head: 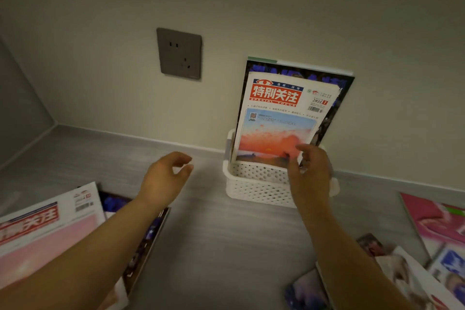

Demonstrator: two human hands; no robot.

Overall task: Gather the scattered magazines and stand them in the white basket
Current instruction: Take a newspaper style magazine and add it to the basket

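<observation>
- Near left, loose magazines (pixel 45 234) lie on the desk (pixel 226 246).
- My left grip (pixel 166 176) hovers released, empty.
- My right grip (pixel 312 173) is at the white basket (pixel 254 186), by its front magazine (pixel 276 118); grasping, I cannot tell.

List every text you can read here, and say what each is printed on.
"特别关注": red banner on the front magazine standing in the white basket.
"SPECIAL FOCUS": just under that banner.
"2021" and "7": the same cover's top right corner.
"关注": red title of the left magazine, lying flat; the rest is blurred.
Small print, barcode, QR code: too small to read.
Other covers: blurred.
</observation>
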